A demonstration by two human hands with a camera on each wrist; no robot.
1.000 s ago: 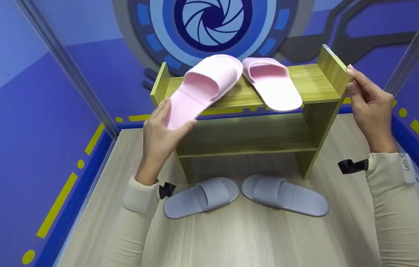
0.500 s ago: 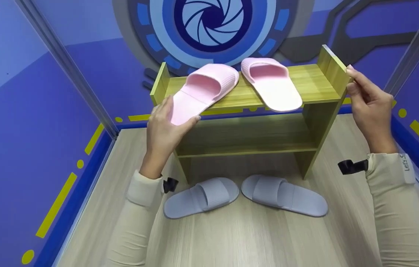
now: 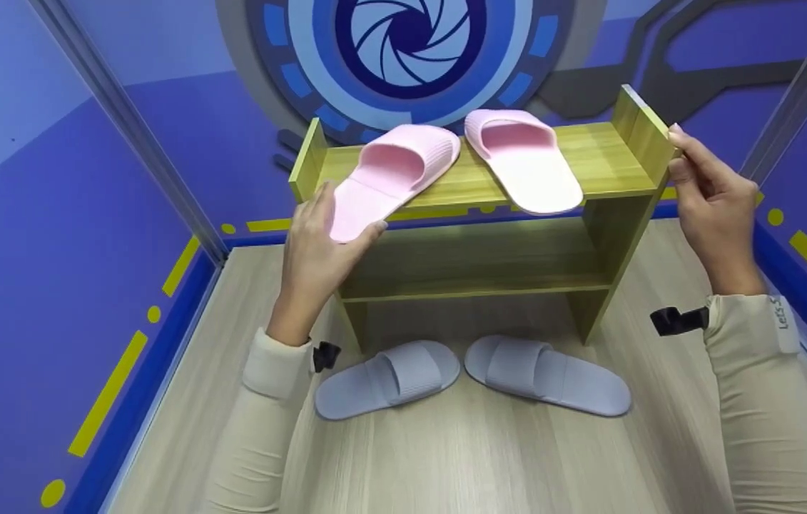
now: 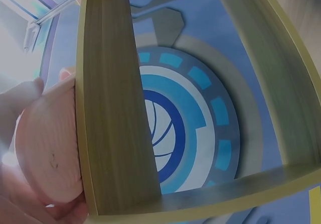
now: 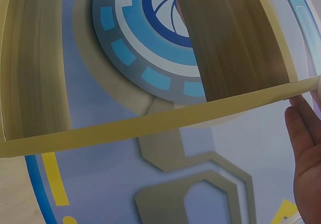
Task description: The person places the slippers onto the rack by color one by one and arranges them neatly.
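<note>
Upper centre: the left hand (image 3: pixel 321 260) holds the overhanging heel (image 3: pixel 349 214) of a pink slipper (image 3: pixel 385 175) in its fingers, toe on the top shelf (image 3: pixel 597 160) just beside its mate (image 3: pixel 539 171). Upper right: the right hand (image 3: pixel 721 207) pinches the side panel (image 3: pixel 649 146), presumably steadying the rack (image 3: pixel 474 260); its grip is partly hidden.

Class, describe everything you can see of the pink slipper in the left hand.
The pink slipper is pale and backless, with a broad, ribbed strap; it looks like moulded foam or rubber. It slants across the left part of the shelf's top board, apparently resting on it, toe end towards the wall, heel jutting past the front edge. The left hand grips the heel. A small mark shows underneath.
</note>
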